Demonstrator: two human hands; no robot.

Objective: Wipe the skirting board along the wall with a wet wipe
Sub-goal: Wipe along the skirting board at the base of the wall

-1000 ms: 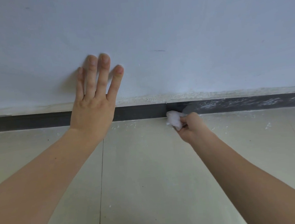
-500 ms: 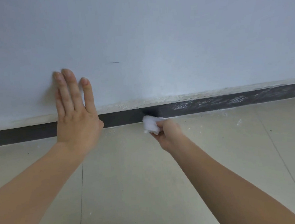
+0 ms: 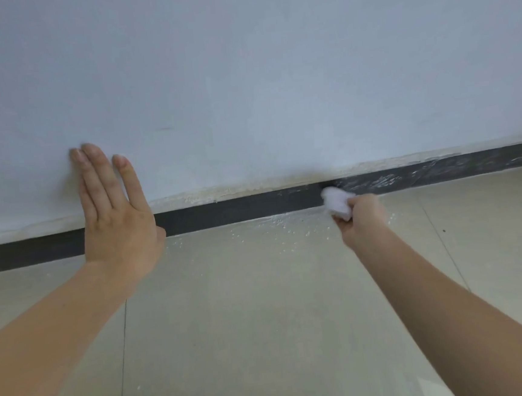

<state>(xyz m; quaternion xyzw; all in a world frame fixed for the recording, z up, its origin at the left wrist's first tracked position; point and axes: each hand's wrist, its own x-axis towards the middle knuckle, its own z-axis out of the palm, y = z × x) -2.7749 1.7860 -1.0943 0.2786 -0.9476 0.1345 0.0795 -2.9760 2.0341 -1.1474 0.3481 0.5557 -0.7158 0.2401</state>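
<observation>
**Right hand wiping at the skirting, left hand flat on the wall**

Your right hand (image 3: pixel 364 220) is clenching around a bunched white wet wipe (image 3: pixel 337 203), fingers curled tight on it. The wipe is pressing against the dark skirting board (image 3: pixel 238 210), right of centre, where the board is meeting the floor (image 3: pixel 263 308).

Your left hand (image 3: pixel 117 216) is lying flat and released, holding nothing. Its fingers (image 3: pixel 100 177) are pointing up the pale wall (image 3: pixel 242 73), and the heel of the palm is crossing in front of the skirting board. The fingertips are blurring slightly, so I can't tell whether all of them are touching the wall.

Left of the wipe the board is looking uniformly dark. Right of the wipe it is showing white streaks and smears. White specks are lying on the floor tiles just below the board, thickest between your two hands and near the wipe. A rough, chipped pale band is running along the top edge of the board where the wall is ending.

The board is running tilted across the view, higher at the right.

Both forearms are reaching in from the bottom edge, well apart.
</observation>
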